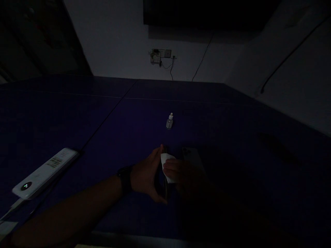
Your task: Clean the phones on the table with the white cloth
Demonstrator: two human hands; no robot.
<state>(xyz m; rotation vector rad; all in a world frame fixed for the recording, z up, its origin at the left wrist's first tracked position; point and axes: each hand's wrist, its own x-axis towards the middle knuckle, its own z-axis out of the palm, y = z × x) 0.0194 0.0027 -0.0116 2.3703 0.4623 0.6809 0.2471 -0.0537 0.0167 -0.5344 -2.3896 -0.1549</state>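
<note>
The scene is very dark. My left hand [144, 175], with a black watch [126, 179] on the wrist, grips a thin, dark, phone-sized object [166, 188] by its two ends, thumb near me and fingers at the far end. It seems to stand on its long edge; its exact kind is unclear. A white wipe [167, 159] is pinched in my right hand [181, 171] and pressed against that object. Beside and partly under my right hand lies a phone [194, 158], camera side up. Farther off, a small clear bottle [169, 123] with a white dropper cap stands upright.
At the left lies a long white power strip [46, 172] with a cable [15, 206]. The dark blue table [116, 120] reaches to a wall with sockets [164, 53] and hanging wires. A dark screen [207, 13] hangs above. A faint dark shape is on the right.
</note>
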